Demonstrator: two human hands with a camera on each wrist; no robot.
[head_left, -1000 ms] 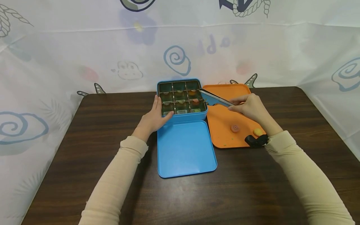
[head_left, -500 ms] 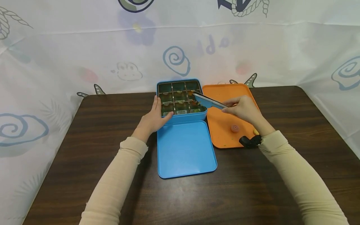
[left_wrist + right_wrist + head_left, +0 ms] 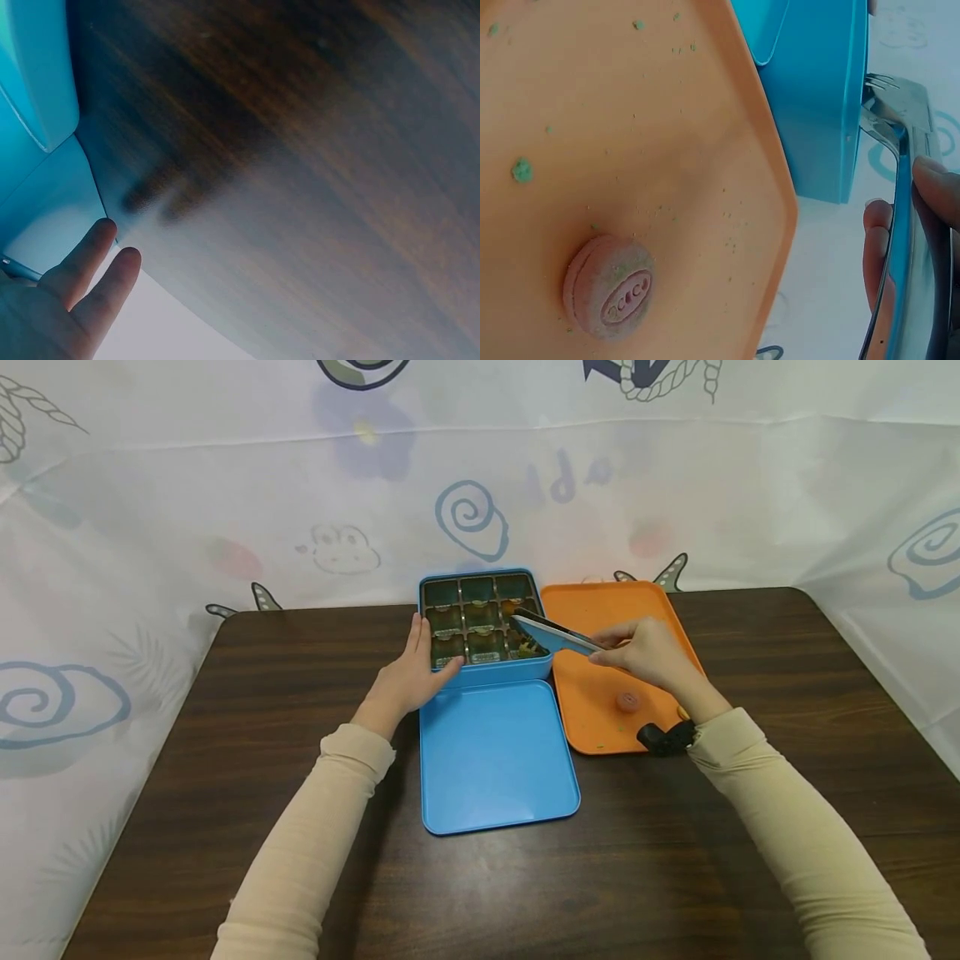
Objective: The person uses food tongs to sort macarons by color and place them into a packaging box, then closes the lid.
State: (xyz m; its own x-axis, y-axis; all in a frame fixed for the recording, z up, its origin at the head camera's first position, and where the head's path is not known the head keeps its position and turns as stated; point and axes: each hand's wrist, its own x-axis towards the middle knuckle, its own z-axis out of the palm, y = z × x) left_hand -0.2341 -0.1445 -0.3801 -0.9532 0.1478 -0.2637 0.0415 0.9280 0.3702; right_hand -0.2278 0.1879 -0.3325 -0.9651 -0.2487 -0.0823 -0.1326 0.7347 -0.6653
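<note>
In the head view my left hand (image 3: pixel 401 681) rests against the left front corner of a blue box (image 3: pixel 487 673), fingers straight along its side and thumb at the front rim. My right hand (image 3: pixel 648 652) pinches metal food tongs (image 3: pixel 558 633), whose tips reach over the right column of the box's compartments. In the right wrist view the tongs (image 3: pixel 909 180) show a tined end over the box's rim. A greenish-yellow bit (image 3: pixel 529 648) shows in the front right compartment below them, and something orange (image 3: pixel 512 607) lies in the one behind.
An orange tray (image 3: pixel 592 727) lies right of the box, with a round pink cookie-like piece (image 3: pixel 609 287) and green crumbs on it. A yellow piece (image 3: pixel 682 712) is partly hidden by the right wrist. The blue lid (image 3: pixel 498 760) lies in front of the box on the dark wooden table (image 3: pixel 300 693).
My right hand has moved left with the tongs, bringing their tips from the box's right rim to over its compartments. The left hand has stayed in place.
</note>
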